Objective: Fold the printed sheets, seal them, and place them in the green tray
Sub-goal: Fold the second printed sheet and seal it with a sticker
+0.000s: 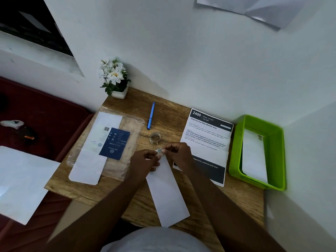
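Note:
A folded white sheet (166, 193) lies lengthwise on the wooden desk (241, 200) in front of me. At its far end my left hand (144, 161) and my right hand (179, 151) meet, and together they pinch a small piece of clear tape (159, 151) just above the paper. A roll of clear tape (155, 138) stands just beyond the hands. An unfolded printed sheet (206, 142) lies to the right. The green tray (236, 153) stands at the far right with a folded white sheet (253, 157) inside it.
A blue pen (151, 115) lies toward the wall. A white envelope with a dark blue card (114, 143) rests on a clear plastic sleeve at the left. A pot of white flowers (114, 79) stands in the back left corner. A white sheet (21, 180) lies off the desk, left.

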